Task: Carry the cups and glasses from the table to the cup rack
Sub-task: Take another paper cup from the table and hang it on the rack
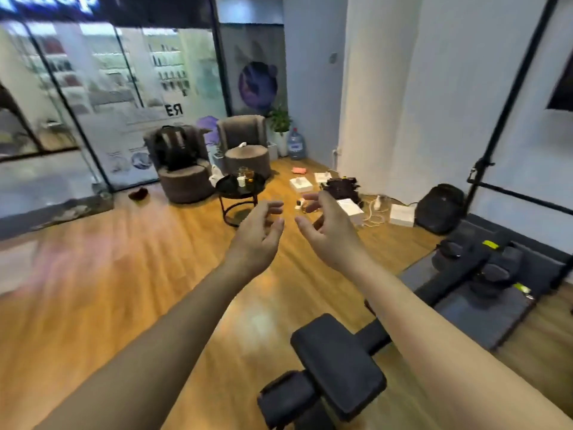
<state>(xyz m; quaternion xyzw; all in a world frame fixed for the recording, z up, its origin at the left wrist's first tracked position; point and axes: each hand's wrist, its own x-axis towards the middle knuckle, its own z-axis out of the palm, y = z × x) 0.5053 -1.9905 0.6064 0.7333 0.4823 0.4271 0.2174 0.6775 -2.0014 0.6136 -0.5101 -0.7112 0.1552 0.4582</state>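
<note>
A small round black table (228, 185) stands across the room in front of two armchairs. On it sit a few glasses (246, 173), one amber, and a small white cup (241, 181). Both my arms are stretched forward at mid-height, well short of the table. My left hand (260, 229) is empty with curled, parted fingers. My right hand (325, 223) is empty too, its fingers spread. No cup rack is in view.
Two brown armchairs (245, 144), one holding a black backpack (173, 147), stand behind the table. White boxes and cables (350, 193) litter the floor at right. A black bench (338, 367) lies near me, with dark equipment (483, 268) on a mat at right. A glass wall runs along the left.
</note>
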